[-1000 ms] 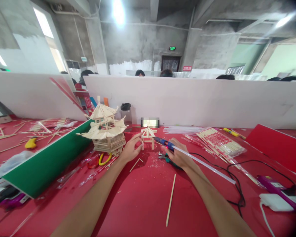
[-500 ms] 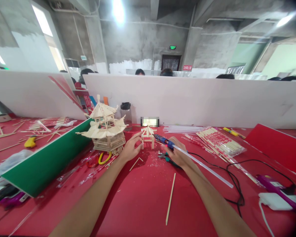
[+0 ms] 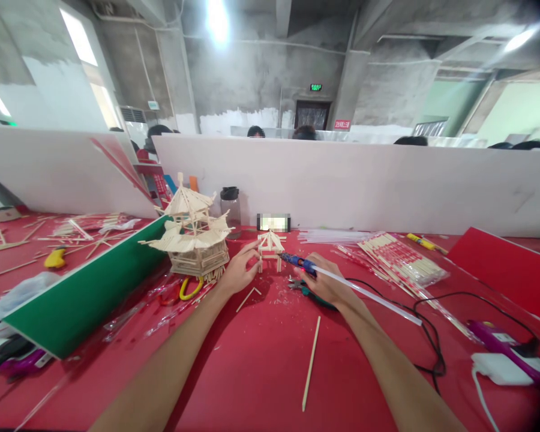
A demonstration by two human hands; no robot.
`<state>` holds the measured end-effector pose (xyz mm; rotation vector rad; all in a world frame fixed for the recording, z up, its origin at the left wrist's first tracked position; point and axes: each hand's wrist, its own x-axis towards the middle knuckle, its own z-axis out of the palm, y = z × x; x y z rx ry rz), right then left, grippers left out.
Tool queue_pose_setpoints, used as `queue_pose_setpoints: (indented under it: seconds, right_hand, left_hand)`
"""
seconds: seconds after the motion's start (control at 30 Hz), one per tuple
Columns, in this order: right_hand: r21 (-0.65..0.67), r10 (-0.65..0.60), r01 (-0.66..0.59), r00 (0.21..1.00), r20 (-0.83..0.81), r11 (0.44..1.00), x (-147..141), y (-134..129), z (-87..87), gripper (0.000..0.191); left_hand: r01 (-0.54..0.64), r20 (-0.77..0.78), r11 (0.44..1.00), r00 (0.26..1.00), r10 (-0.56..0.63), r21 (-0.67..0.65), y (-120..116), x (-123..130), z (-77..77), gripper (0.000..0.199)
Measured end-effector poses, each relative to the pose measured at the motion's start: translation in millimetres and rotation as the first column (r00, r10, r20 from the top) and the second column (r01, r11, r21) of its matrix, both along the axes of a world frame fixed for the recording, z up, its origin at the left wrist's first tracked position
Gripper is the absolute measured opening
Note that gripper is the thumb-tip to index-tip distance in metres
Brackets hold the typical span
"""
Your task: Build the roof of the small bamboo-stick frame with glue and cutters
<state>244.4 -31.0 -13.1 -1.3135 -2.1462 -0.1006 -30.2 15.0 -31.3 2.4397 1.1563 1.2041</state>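
Observation:
A small wooden stick frame (image 3: 270, 245) stands upright near the middle of the red table. My left hand (image 3: 242, 268) is at its left side, the fingers curled around a left post. In my right hand (image 3: 324, 277) is a blue glue gun (image 3: 300, 263), its tip touching or very near the frame's right side. A long clear glue stick (image 3: 373, 293) sticks out of the gun's back. Under my right hand lie green-handled pliers (image 3: 312, 294). Left of my left hand stands a larger stick pagoda (image 3: 193, 234) with two roofs.
A phone (image 3: 273, 222) and a bottle (image 3: 230, 210) stand by the white partition (image 3: 351, 180). A green board (image 3: 90, 288) lies left, a red board (image 3: 508, 270) right. Bagged sticks (image 3: 400, 258), a black cable (image 3: 432, 336) and a loose stick (image 3: 311, 363) lie on the table.
The glue gun's tip has moved slightly down along the right side of the small frame, and the glue stick's back end has risen a little. My left hand has hardly moved.

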Motion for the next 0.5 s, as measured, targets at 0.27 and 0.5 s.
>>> queue_pose_setpoints:
  seconds: [0.27, 0.5]
  right_hand:
    - [0.029, -0.006, 0.006, 1.000, -0.026, 1.000, -0.1, 3.0, -3.7, 0.030]
    - [0.044, 0.018, -0.014, 0.995, -0.103, 0.999, -2.4, 2.9, -4.3, 0.032]
  left_hand:
    - [0.001, 0.002, 1.000, 1.000, -0.001, -0.001, -0.1, -0.1, 0.7, 0.019]
    - [0.009, 0.013, 1.000, 1.000, -0.009, 0.000, -1.3, -0.2, 1.6, 0.017]
